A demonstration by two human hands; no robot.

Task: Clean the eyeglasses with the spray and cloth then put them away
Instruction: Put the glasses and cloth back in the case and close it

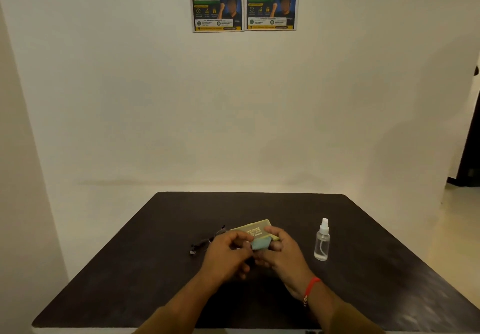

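Both hands, left hand (228, 252) and right hand (279, 249), pinch pale-blue cloth (260, 244) over yellow case (253, 230) | eyeglasses (206, 241) lie left on table (376, 268), spray bottle (322, 241) right | step: readying cloth, likely | next: pick up the spray.

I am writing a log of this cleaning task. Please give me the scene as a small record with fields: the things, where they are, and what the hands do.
surface: dark table
eyeglasses: lying on the table, left of the hands, not held
spray bottle: clear, upright, right of the hands, untouched
case: yellowish box just behind the hands
cloth: pale blue, held between both hands
left hand: fingers on the cloth
right hand: fingers on the cloth, red thread on the wrist
task stage: cleaning seemingly not yet begun
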